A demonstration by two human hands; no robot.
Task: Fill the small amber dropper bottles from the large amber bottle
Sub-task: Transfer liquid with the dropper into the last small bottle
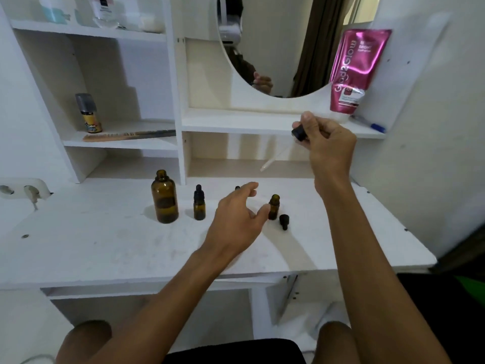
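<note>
The white worktop [105, 245] of a dressing table sits under open shelves [118, 143] and an oval mirror [275, 48]. A pink pouch [354, 72] leans on the ledge right of the mirror, a spray can [89, 114] stands on the left shelf, and a wall socket [23, 191] is at the worktop's left edge.

Toward the back edge, near the middle, the large amber bottle [164, 198] stands uncapped, with a capped small dropper bottle [199, 203] just to its right. Further right an open small bottle [273, 207] stands beside a loose black cap [284, 221].

The left hand [236, 216] is spread loose and holds nothing. Its thumb is close to the open small bottle, but I can't tell whether they touch. Behind its fingers only a black tip [237, 188] shows. The raised right hand [330, 145] pinches a dropper [299, 134], its glass tube faint against the shelf.
</note>
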